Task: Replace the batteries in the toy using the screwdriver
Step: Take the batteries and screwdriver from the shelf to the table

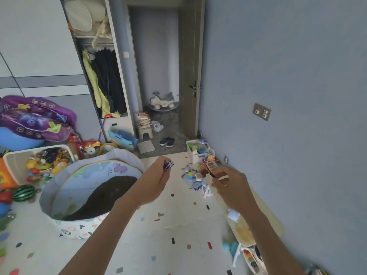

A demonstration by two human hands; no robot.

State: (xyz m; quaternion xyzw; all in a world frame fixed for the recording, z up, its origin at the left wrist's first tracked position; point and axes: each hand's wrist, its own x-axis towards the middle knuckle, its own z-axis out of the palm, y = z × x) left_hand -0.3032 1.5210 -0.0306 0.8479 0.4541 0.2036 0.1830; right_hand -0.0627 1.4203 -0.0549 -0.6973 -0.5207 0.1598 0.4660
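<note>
My left hand [156, 180] is raised over the floor mat, closed around purple batteries [168, 164] whose silver ends stick out above the fingers. To its right, my right hand [228, 181] pinches a thin dark tool with a red part, probably the screwdriver [211, 171]; its tip is hard to make out. A red and white toy [210, 165] lies on the floor just beyond the right hand, among other small toys near the wall. Both arms reach forward from the bottom of the view.
A round fabric ball pit [93, 195] stands left of my left arm. White bins of toys [39, 165] [196, 149] sit at left and by the right wall. Scattered toys [196, 181] lie ahead. An open doorway [164, 108] is ahead; a wardrobe [103, 76] stands left.
</note>
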